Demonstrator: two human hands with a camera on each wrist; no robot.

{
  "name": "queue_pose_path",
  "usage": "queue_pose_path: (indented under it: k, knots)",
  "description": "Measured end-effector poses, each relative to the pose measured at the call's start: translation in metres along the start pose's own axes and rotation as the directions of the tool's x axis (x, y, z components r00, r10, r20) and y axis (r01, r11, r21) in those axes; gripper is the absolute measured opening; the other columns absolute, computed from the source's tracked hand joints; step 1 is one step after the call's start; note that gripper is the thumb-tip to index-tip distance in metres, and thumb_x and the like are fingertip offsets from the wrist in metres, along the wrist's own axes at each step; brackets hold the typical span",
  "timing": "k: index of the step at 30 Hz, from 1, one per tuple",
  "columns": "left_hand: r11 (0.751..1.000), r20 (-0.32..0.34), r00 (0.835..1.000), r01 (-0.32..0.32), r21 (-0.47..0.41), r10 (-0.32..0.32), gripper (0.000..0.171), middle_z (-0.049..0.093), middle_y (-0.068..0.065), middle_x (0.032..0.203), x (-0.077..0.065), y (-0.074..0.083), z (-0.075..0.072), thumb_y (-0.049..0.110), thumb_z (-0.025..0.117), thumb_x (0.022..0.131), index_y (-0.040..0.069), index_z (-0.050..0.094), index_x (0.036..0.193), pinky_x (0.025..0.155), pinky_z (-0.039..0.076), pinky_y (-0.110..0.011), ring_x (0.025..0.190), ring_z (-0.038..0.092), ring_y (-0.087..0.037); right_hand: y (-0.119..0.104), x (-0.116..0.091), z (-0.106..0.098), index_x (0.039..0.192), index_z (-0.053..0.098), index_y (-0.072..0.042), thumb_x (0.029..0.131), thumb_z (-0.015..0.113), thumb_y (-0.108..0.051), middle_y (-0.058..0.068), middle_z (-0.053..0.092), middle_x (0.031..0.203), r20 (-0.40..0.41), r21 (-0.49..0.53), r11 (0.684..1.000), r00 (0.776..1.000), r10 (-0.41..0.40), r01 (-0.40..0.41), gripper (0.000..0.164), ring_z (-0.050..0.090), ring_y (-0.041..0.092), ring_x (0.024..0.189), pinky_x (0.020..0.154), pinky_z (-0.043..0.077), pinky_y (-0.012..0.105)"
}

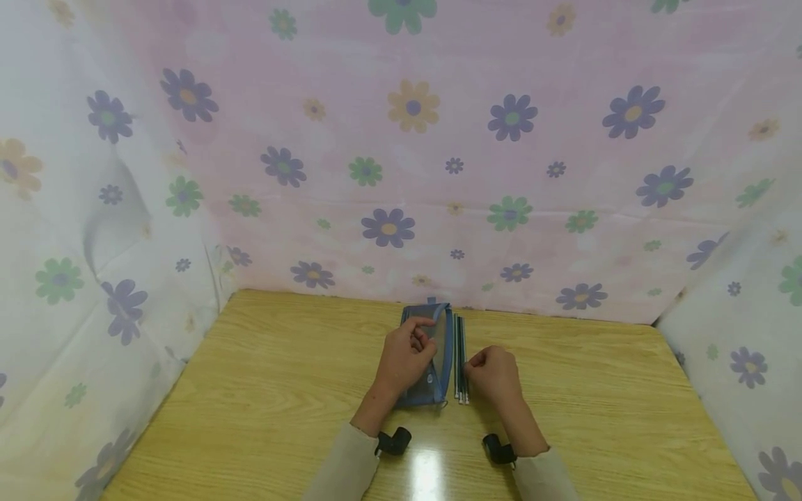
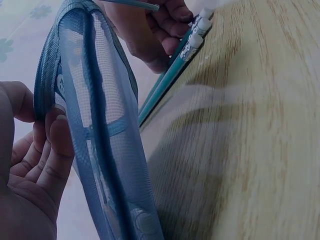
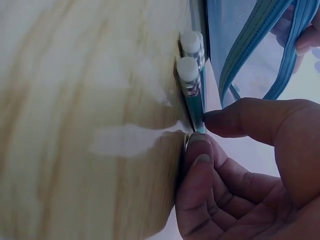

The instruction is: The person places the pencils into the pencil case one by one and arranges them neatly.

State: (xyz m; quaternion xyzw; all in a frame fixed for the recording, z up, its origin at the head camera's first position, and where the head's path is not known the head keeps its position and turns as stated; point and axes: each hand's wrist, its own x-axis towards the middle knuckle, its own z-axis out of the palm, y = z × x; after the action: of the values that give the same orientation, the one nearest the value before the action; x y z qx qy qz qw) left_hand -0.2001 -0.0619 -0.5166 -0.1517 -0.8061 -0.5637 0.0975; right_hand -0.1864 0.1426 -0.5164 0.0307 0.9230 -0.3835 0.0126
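Observation:
A blue mesh zip pouch (image 1: 447,355) lies on the table with its zipper undone. My left hand (image 1: 404,355) pinches one zippered edge of the pouch, and in the right wrist view the mouth gapes between two zipper bands (image 3: 256,42). Right beside the pouch lie dark green pencils (image 1: 460,334) with white erasers, side by side; three eraser ends show in the left wrist view. My right hand (image 1: 495,376) is at these pencils, thumb and fingertips pinching the outer pencil (image 3: 195,102) below its eraser. The pouch's inside is mostly hidden.
Both hands work over a wood-grain table (image 1: 282,390). Flower-printed cloth (image 1: 338,188) hangs behind the table and along its left and right sides. Black wrist devices (image 1: 395,442) sit at both cuffs.

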Motion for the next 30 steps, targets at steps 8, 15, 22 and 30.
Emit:
queue_pose_path:
  k: [8, 15, 22, 30]
  knots:
    - [1.0, -0.002, 1.0, 0.005, 0.003, -0.005, 0.032, 0.063, 0.002, 0.08, 0.0, 0.0004, 0.0005, -0.001, 0.068, 0.096, 0.007, 0.07, 0.127, 0.054, 0.048, -0.025, 0.059, 0.059, -0.01, 0.0, -0.0004, 0.0007, 0.072, 0.078, -0.003, 0.086, 0.081, -0.01, 0.007, 0.074, 0.074, -0.003, -0.015, 1.0, 1.0, 0.018, -0.018, 0.016, 0.066, 0.018, 0.062, 0.057, 0.054, 0.035]
    - [1.0, -0.008, 1.0, 0.0, 0.009, 0.0, 0.032, 0.063, 0.002, 0.079, 0.0008, -0.0005, 0.0007, -0.001, 0.068, 0.095, 0.007, 0.07, 0.126, 0.054, 0.048, -0.024, 0.058, 0.059, -0.01, -0.001, -0.0017, -0.0003, 0.066, 0.078, -0.003, 0.084, 0.083, -0.015, 0.006, 0.072, 0.065, -0.019, -0.026, 0.999, 0.999, 0.047, -0.047, 0.022, 0.063, 0.016, 0.054, 0.05, 0.051, 0.032]
    - [1.0, -0.008, 1.0, -0.005, 0.009, 0.005, 0.032, 0.063, 0.002, 0.079, 0.0003, -0.0004, 0.0003, 0.0, 0.069, 0.096, 0.008, 0.07, 0.127, 0.054, 0.048, -0.025, 0.058, 0.059, -0.01, -0.0023, -0.0033, -0.0015, 0.062, 0.077, -0.003, 0.082, 0.083, -0.016, 0.003, 0.068, 0.057, -0.015, -0.021, 0.997, 0.997, 0.071, -0.072, 0.025, 0.061, 0.017, 0.051, 0.047, 0.046, 0.031]
    - [1.0, -0.01, 1.0, -0.004, 0.011, 0.004, 0.032, 0.063, 0.002, 0.079, 0.0004, -0.0003, 0.0002, 0.0, 0.069, 0.095, 0.006, 0.07, 0.126, 0.054, 0.048, -0.025, 0.059, 0.059, -0.009, -0.0011, -0.0024, -0.0019, 0.058, 0.075, -0.003, 0.083, 0.082, -0.018, 0.001, 0.065, 0.051, 0.016, -0.042, 0.995, 0.996, 0.093, -0.092, 0.03, 0.057, 0.017, 0.047, 0.044, 0.042, 0.028]
